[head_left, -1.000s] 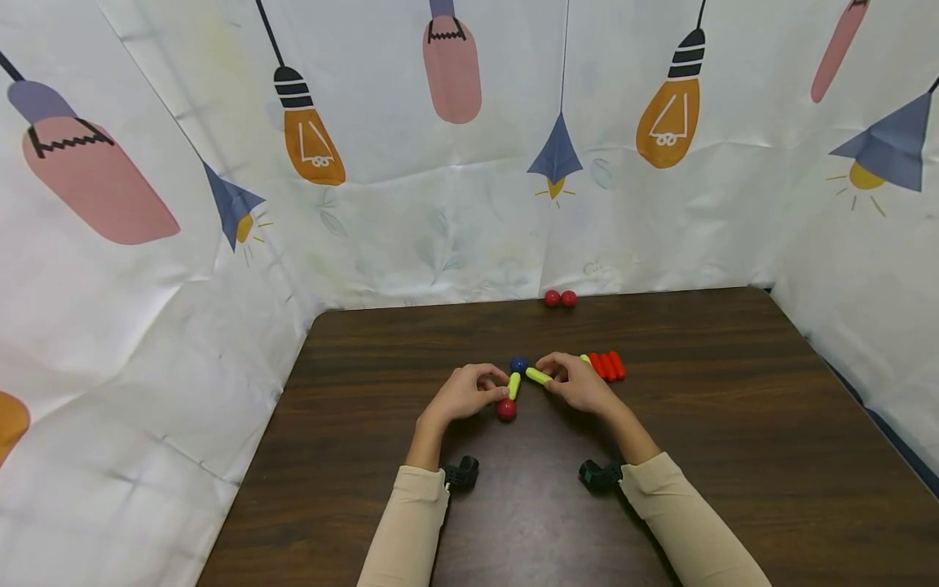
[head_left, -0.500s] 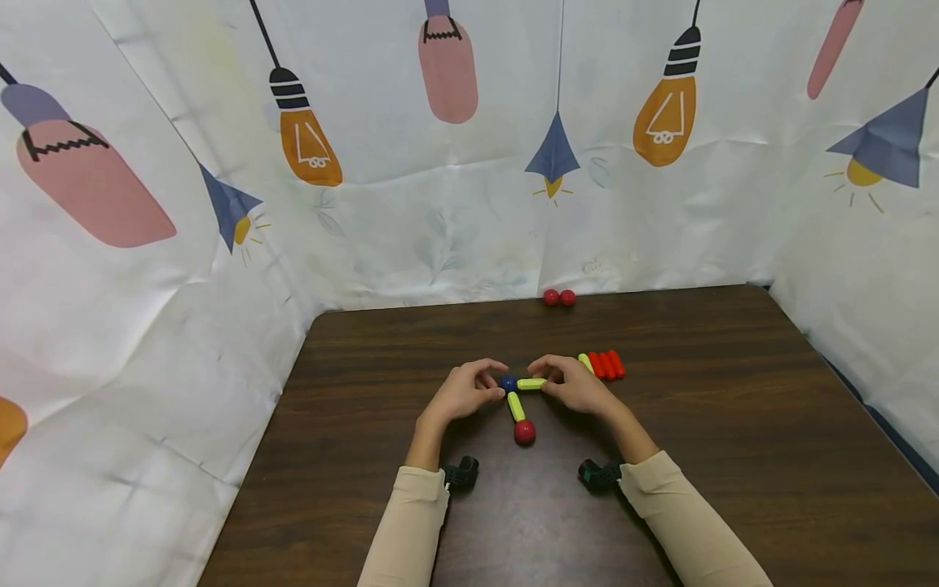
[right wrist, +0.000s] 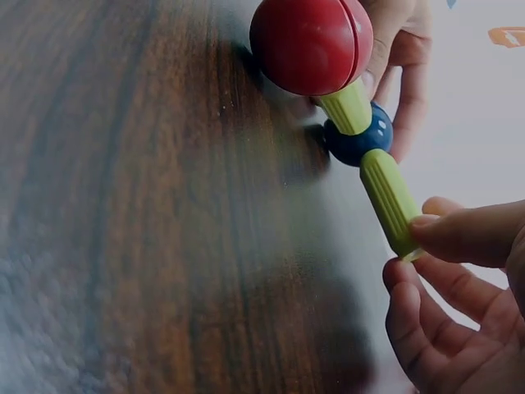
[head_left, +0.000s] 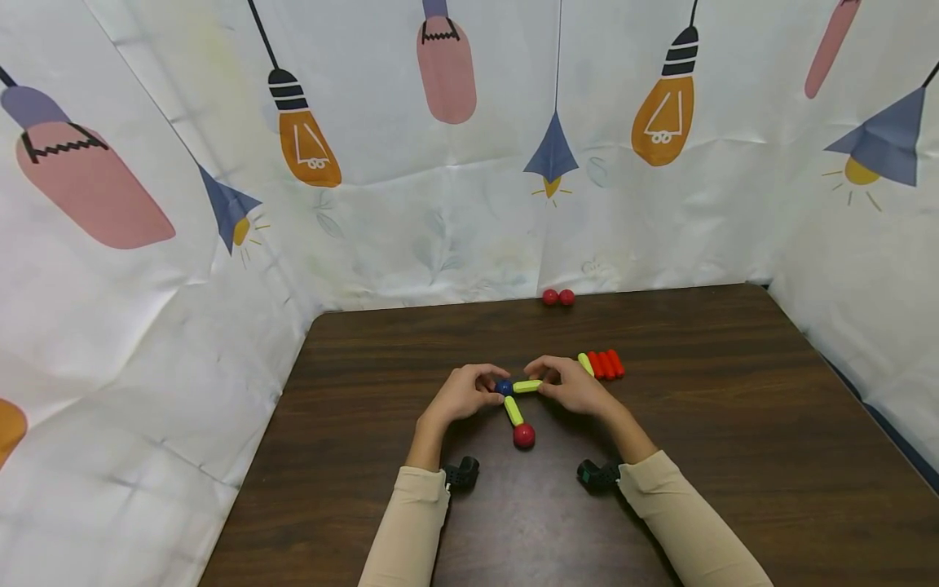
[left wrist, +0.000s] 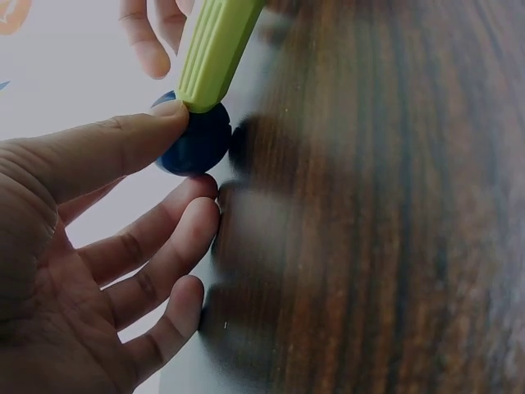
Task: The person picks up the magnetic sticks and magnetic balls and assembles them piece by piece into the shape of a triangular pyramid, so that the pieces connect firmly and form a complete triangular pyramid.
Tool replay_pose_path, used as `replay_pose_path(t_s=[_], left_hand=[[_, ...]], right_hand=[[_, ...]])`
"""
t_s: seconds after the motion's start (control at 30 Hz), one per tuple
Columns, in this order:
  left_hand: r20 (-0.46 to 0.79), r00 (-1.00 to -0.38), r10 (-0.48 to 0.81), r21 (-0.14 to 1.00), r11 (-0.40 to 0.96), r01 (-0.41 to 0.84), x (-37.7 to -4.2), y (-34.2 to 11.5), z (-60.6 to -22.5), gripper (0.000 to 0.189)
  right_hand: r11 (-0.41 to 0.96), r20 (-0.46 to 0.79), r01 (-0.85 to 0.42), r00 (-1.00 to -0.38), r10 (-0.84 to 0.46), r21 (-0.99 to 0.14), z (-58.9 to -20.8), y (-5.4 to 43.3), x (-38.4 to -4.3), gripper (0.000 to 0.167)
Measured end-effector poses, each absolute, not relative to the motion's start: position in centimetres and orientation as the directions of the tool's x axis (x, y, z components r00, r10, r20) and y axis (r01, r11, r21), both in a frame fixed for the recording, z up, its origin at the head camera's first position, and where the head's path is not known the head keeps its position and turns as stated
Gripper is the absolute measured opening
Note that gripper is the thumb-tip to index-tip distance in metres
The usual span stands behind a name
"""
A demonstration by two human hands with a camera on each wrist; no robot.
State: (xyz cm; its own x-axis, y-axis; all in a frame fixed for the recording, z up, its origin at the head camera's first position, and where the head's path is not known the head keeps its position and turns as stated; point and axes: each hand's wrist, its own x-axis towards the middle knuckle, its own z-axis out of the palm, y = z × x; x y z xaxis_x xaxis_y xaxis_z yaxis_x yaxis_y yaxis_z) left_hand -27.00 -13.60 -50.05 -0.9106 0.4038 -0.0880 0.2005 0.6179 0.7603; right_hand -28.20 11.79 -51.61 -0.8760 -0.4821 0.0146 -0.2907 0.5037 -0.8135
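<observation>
Between thumb and fingers my left hand point(head_left: 462, 393) pinches a blue ball point(head_left: 504, 387), also seen close up in the left wrist view. Two ribbed yellow-green magnetic building sticks join that ball. One stick point(right wrist: 387, 201) extends rightward, its free end pinched by the thumb and fingertips of my right hand point(head_left: 575, 386). The other stick point(head_left: 513, 411) slants toward the person and ends at a larger red ball point(head_left: 524, 436), which neither hand touches. In the right wrist view the red ball point(right wrist: 302, 45) partly covers its stick.
Beyond the right hand lie a loose yellow-green stick point(head_left: 585, 364) and several red sticks point(head_left: 605, 364) side by side. Two red balls point(head_left: 558, 297) sit at the back edge of the brown table point(head_left: 352, 456). A patterned white cloth point(head_left: 469, 220) surrounds it.
The joined piece has turned and moved a little nearer. My left fingers went from the stick by the red ball to the blue ball. The right hand keeps its stick, now pointing sideways.
</observation>
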Motion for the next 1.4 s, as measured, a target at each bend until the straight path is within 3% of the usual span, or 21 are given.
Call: replay_pose_path(t_s=[1.13,1.4], left_hand=[[-0.066,-0.912,0.405,0.763,0.609,0.215,-27.2,-13.7,-50.2,0.028],[-0.066,-0.925,0.374,0.753,0.627,0.200,-27.2,-13.9,-50.3,0.026]], right_hand=[[0.488,-0.010,-0.299,-0.845,-0.535,-0.820,-51.0,12.2,-28.1,0.029],[0.473,-0.014,-0.249,-0.874,-0.486,-0.845,-50.7,13.3,-28.3,0.030]])
